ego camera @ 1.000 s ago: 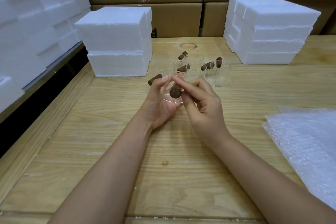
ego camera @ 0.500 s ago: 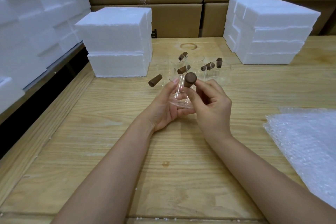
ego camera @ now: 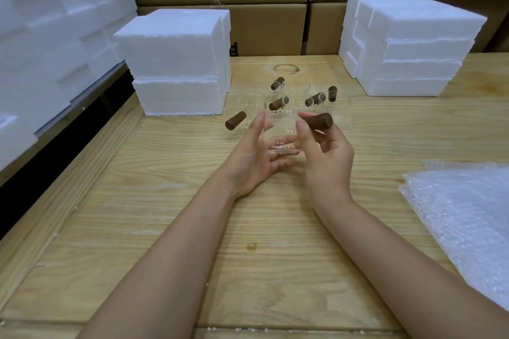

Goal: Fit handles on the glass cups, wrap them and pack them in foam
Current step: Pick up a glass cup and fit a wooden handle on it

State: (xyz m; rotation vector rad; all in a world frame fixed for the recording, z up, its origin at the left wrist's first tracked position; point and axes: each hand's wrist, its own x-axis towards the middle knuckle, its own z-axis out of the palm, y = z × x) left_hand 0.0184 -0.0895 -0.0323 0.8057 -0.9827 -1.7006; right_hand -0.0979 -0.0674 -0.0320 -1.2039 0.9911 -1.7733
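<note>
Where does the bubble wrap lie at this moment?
In the head view, the bubble wrap lies on the wooden table at its right edge, right of the right hand and nearer the person than the right foam stack.

wooden handle (ego camera: pixel 319 120): turns from upright to level, tip pointing right | right hand (ego camera: pixel 325 157): shifts right, still pinching it | left hand (ego camera: pixel 253 162): fingers uncurl and straighten beneath the glass cup (ego camera: pixel 281 132) | cup: rolls with the handle
</note>
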